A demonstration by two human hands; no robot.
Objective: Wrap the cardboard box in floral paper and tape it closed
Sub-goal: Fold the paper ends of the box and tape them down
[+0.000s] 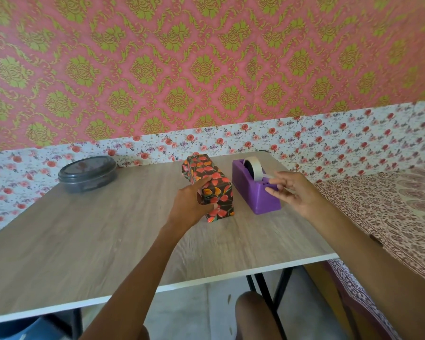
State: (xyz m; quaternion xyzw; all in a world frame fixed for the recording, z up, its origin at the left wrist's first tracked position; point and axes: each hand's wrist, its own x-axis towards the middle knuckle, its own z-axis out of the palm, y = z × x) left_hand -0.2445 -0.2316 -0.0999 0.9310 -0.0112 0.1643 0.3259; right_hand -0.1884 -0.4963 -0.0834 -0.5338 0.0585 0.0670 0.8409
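The box [211, 182], covered in dark paper with red and orange flowers, lies lengthwise in the middle of the wooden table [84, 229]. My left hand [192, 204] grips its near end, fingers pressed on the folded paper there. Right of the box stands a purple tape dispenser [253, 190] with a white tape roll [254, 168]. My right hand [295, 192] is at the dispenser's front end, thumb and forefinger pinching the free strip of tape [270, 177] that runs from the roll.
A dark round tin with a lid [87, 174] sits at the table's far left. A patterned cloth-covered surface [390, 212] runs along the right side. The table's white front edge [206, 280] is close to my knees.
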